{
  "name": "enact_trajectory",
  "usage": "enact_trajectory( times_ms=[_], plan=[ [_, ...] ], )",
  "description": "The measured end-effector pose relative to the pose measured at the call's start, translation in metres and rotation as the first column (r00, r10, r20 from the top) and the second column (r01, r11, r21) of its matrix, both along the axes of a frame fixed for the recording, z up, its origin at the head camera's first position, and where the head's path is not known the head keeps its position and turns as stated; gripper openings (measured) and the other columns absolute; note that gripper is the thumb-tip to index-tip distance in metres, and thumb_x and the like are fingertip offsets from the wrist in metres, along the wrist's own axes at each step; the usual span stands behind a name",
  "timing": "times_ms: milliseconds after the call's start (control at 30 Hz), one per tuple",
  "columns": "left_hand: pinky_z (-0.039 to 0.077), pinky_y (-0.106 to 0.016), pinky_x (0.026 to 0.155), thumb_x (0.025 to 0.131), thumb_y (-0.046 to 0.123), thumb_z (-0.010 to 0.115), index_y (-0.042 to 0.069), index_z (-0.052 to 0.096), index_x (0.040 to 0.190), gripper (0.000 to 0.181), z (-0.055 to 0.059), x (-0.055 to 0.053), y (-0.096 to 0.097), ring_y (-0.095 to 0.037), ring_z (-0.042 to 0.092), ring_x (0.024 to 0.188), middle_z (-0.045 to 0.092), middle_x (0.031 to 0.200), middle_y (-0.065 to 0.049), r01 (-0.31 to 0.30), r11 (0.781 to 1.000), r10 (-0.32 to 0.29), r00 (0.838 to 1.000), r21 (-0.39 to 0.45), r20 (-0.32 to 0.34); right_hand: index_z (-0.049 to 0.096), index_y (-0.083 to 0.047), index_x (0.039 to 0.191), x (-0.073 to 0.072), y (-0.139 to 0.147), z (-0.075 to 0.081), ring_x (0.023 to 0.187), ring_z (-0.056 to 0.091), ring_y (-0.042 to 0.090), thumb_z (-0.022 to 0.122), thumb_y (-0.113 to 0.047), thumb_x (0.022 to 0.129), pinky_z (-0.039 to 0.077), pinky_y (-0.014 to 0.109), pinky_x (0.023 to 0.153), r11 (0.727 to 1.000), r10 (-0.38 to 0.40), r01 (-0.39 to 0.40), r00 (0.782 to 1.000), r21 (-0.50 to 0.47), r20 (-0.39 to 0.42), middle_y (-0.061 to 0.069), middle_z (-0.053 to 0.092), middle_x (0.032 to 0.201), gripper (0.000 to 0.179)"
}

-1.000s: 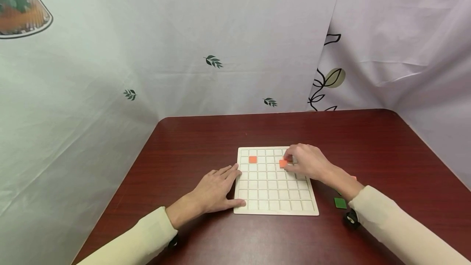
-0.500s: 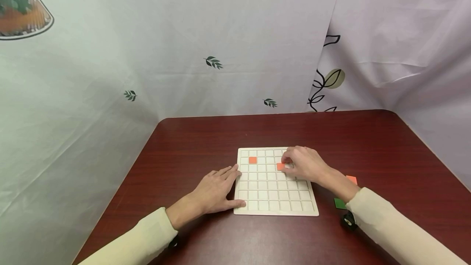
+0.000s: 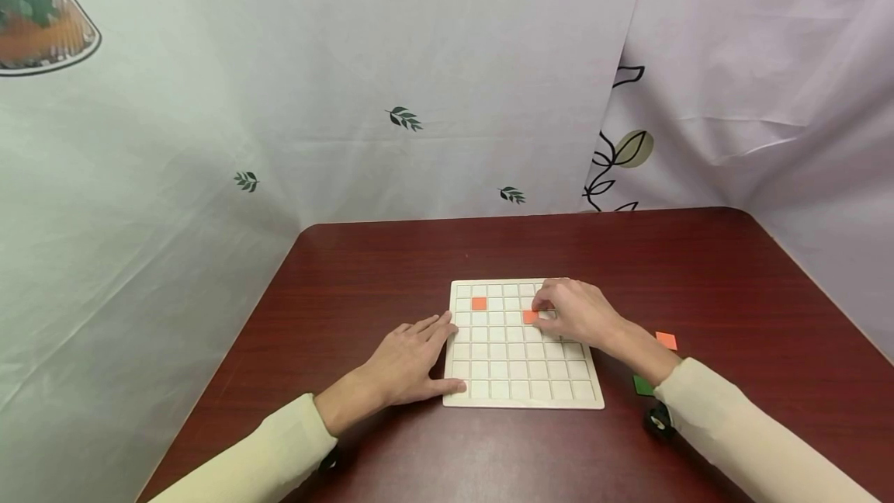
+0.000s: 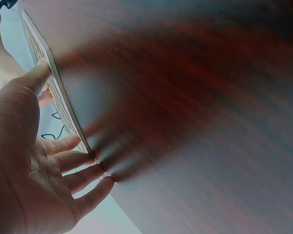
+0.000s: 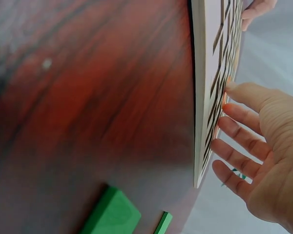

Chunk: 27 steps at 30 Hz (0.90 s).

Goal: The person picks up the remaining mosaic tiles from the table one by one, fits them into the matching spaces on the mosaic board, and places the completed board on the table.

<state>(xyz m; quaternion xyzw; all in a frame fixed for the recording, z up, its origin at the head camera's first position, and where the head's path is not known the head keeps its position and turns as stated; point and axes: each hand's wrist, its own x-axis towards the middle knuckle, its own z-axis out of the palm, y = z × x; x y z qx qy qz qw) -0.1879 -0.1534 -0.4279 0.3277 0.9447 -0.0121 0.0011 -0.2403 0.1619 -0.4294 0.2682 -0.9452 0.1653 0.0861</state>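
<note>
A white square grid board (image 3: 518, 369) lies on the table, its cells marked off by raised lines. My left hand (image 3: 408, 363) rests with spread fingers along the board's left edge, thumb near the front corner. Toward the back right of the grid, my right hand (image 3: 578, 312) pinches an orange square tile (image 3: 530, 317) between thumb and index finger, low over the cells. Another orange tile (image 3: 479, 303) sits in a cell at the back left. In the right wrist view the right hand's remaining fingers (image 5: 237, 151) lie close over the board, and the pinched tile is mostly hidden.
Right of the board, an orange tile (image 3: 667, 341) and a green tile (image 3: 642, 386) lie on the dark red table (image 3: 391, 254), partly behind the right forearm. Two green tiles show in the right wrist view, the larger green piece (image 5: 115, 214) nearer. A printed white curtain (image 3: 447, 154) hangs behind.
My right hand has moved slightly left and toward me with the orange tile, bringing it down to the grid. More of the orange tile on the table shows. The left hand stays put.
</note>
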Motion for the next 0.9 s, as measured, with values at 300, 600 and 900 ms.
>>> enact_trajectory(
  times_ms=[300, 600, 900],
  plan=[
    [0.04, -0.05, 0.106, 0.084, 0.081, 0.047, 0.014, 0.043, 0.147, 0.092, -0.0003, -0.0006, 0.0002, -0.025, 0.038, 0.143, 0.033, 0.159, -0.008, -0.001, 1.0, 0.001, 1.0, 0.001, 0.003, 0.077, -0.018, 0.095, 0.0019, 0.001, -0.0032, 0.081, 0.059, 0.011, 0.084, -0.028, 0.078, 0.049, 0.031, 0.063, 1.0, -0.012, 0.012, 1.0, -0.024, -0.011, -0.005, 0.067, 0.097, 0.021],
    [0.04, -0.051, 0.105, 0.084, 0.08, 0.048, 0.014, 0.043, 0.148, 0.092, -0.0012, -0.0003, 0.0004, -0.025, 0.038, 0.142, 0.033, 0.159, -0.008, -0.004, 1.0, 0.004, 1.0, -0.001, 0.008, 0.074, -0.012, 0.106, 0.0029, 0.0017, -0.0047, 0.084, 0.063, 0.013, 0.086, -0.024, 0.078, 0.05, 0.033, 0.069, 0.984, 0.0, 0.011, 0.998, -0.178, 0.058, -0.002, 0.07, 0.1, 0.032],
    [0.039, -0.051, 0.106, 0.084, 0.081, 0.047, 0.014, 0.043, 0.148, 0.093, -0.0008, 0.0, 0.0002, -0.025, 0.038, 0.142, 0.032, 0.16, -0.007, -0.01, 1.0, 0.01, 1.0, 0.001, 0.013, 0.072, -0.007, 0.107, 0.0035, 0.0046, 0.0033, 0.085, 0.064, 0.025, 0.084, -0.015, 0.08, 0.052, 0.039, 0.072, 0.902, 0.048, 0.015, 0.99, -0.432, 0.135, 0.007, 0.072, 0.095, 0.03]
  ],
)
